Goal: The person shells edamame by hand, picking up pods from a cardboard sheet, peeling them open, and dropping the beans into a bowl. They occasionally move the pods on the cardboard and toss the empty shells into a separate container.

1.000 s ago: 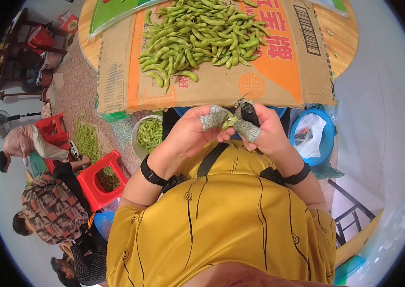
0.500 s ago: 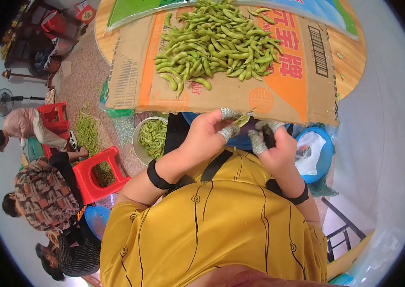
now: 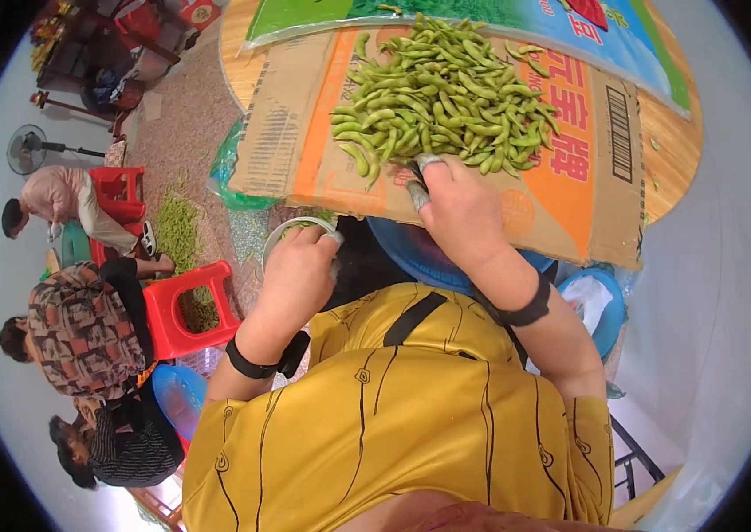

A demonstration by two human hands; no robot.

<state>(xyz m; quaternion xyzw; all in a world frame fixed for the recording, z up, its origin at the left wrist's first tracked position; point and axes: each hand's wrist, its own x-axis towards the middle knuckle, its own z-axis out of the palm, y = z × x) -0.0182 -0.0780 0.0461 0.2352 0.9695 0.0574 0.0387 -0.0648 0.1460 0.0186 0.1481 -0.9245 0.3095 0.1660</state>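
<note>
On the flattened cardboard [image 3: 304, 151], the right hand [image 3: 460, 213] reaches the green pod pile [image 3: 437, 93], fingers seemingly closing on one; pinch a single pod cleanly. The left hand [image 3: 300, 270] hovers clenched over the bowl [image 3: 279, 238].

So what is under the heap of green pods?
The heap of green pods lies on a flattened cardboard box spread over a round wooden table. The right hand reaches its near edge. The cardboard beneath the heap is covered.
</note>
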